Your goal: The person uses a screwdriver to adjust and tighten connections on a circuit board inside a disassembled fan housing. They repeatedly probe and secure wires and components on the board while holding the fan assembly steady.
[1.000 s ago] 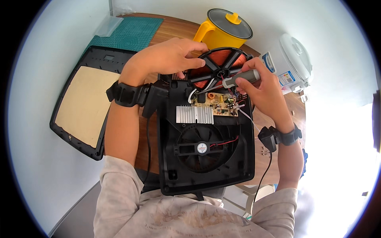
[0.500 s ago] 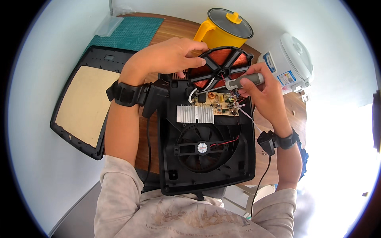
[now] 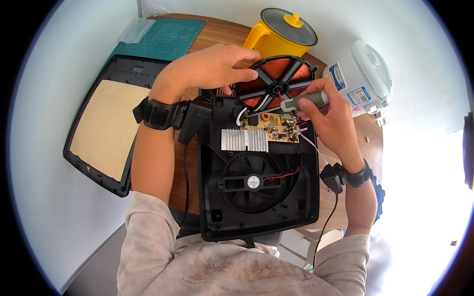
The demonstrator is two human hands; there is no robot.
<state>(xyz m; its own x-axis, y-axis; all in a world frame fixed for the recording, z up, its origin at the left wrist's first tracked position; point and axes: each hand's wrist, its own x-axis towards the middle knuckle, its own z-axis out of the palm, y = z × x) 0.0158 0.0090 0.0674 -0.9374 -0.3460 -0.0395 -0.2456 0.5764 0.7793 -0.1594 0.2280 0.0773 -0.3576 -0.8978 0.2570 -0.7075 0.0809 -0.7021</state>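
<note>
My left hand [image 3: 224,66] grips the left rim of a round copper induction coil [image 3: 291,73] on a black spoked frame, tilted up at the far end of an opened cooker base [image 3: 208,197]. My right hand [image 3: 328,111] is closed round the grey handle of a screwdriver [image 3: 296,102]. Its shaft points left, below the coil and close to the white wires [image 3: 241,117]. Just nearer lies a circuit board [image 3: 279,129] with a silver heat sink [image 3: 244,140]. A black fan [image 3: 253,182] fills the near half of the base.
The cooker's detached top panel [image 3: 106,123] lies at the left, partly on a green cutting mat [image 3: 173,37]. Beyond the coil stands a yellow lidded pot [image 3: 281,37]. A white rice cooker [image 3: 363,74] is at the far right. Cables hang from both wrist straps.
The view has shifted slightly. Both hands keep their holds, with the screwdriver and coil in nearly the same places.
</note>
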